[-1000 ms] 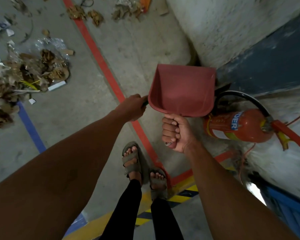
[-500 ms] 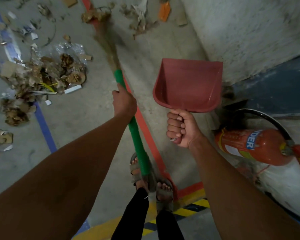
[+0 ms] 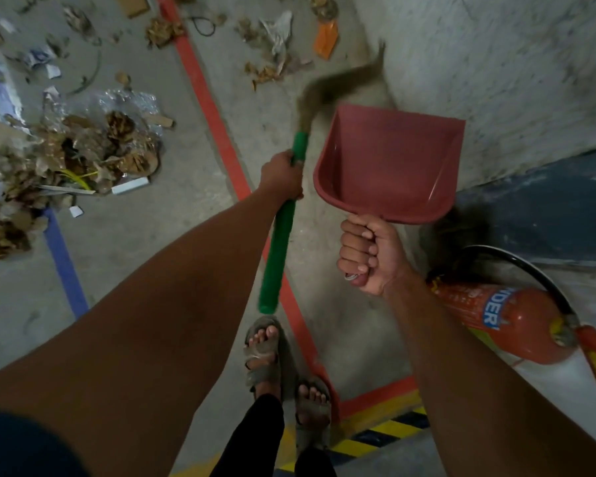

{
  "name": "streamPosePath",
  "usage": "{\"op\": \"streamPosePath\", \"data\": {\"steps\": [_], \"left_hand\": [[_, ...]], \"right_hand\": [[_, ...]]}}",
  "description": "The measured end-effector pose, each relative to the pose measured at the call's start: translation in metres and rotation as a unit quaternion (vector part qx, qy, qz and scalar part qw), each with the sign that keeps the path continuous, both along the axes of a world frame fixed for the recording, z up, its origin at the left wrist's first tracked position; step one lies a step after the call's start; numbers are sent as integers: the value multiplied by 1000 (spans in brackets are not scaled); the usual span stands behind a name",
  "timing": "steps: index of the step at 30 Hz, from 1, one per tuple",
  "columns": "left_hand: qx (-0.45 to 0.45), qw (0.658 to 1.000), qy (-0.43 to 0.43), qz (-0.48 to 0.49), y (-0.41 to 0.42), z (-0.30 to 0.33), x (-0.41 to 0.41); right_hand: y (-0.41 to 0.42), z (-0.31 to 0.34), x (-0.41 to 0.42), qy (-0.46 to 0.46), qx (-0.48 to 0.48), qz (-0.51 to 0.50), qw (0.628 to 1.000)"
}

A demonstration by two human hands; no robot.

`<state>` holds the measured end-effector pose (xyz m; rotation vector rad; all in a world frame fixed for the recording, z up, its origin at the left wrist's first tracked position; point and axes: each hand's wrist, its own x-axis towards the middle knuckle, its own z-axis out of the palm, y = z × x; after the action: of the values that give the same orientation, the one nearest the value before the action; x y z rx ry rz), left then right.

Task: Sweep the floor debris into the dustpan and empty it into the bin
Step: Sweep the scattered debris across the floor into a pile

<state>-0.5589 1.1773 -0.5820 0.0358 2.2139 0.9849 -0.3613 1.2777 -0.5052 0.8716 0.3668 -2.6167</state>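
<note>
Swung rightward since half a second ago, my broom's bristles (image 3: pixel 341 84) now blur just past the far lip of the dustpan (image 3: pixel 389 163), where before they trailed over the red floor line (image 3: pixel 207 98). My left hand (image 3: pixel 283 175) grips the smooth green broom handle (image 3: pixel 279 235) near its upper end; the free end hangs above my sandalled feet (image 3: pixel 265 349). My right hand (image 3: pixel 369 256) is clenched round the dustpan's handle, fingers curled tight, holding the pan in the air with its open mouth facing away from me. The pan is dull red plastic, a shallow scoop with raised side walls, a straight front edge and nothing in it.

Beyond it, the rough whitewashed wall (image 3: pixel 496 63) closes off the right side, with a dark blue band lower down. A red fire extinguisher (image 3: pixel 506 321) with a black hose lies against the wall base, near my right wrist. Open concrete floor runs ahead and to the left between the red line and a blue line (image 3: pixel 64 263).

Debris is well apart from the pan: a heap of crumpled brown paper, dry leaves and clear plastic film (image 3: pixel 76 156) to the left, and scattered scraps (image 3: pixel 276 39) ahead with an orange packet (image 3: pixel 326 41). Yellow-black hazard striping (image 3: pixel 382 435) crosses behind my feet.
</note>
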Motion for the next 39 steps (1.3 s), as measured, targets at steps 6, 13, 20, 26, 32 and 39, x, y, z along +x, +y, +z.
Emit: {"op": "streamPosePath", "data": {"steps": [6,13,20,26,32,39], "left_hand": [[-17,981,25,194,-37,5,1],[-11,987,153,35,-68,-8,35],[-20,990,39,-136,-34,3,0],[-160,984,62,45,-58,3,-26],[-192,954,39,227,-117,8,-25],[-142,981,133,11,-126,7,20]], "right_hand": [[-10,6,-18,2,5,11,1000],[-17,11,-35,8,-1,29,1000],[-18,8,-44,-2,24,32,999],[-26,6,-43,-6,9,46,999],[-35,14,-47,-8,18,49,999],[-48,23,-59,-24,37,63,997]]}}
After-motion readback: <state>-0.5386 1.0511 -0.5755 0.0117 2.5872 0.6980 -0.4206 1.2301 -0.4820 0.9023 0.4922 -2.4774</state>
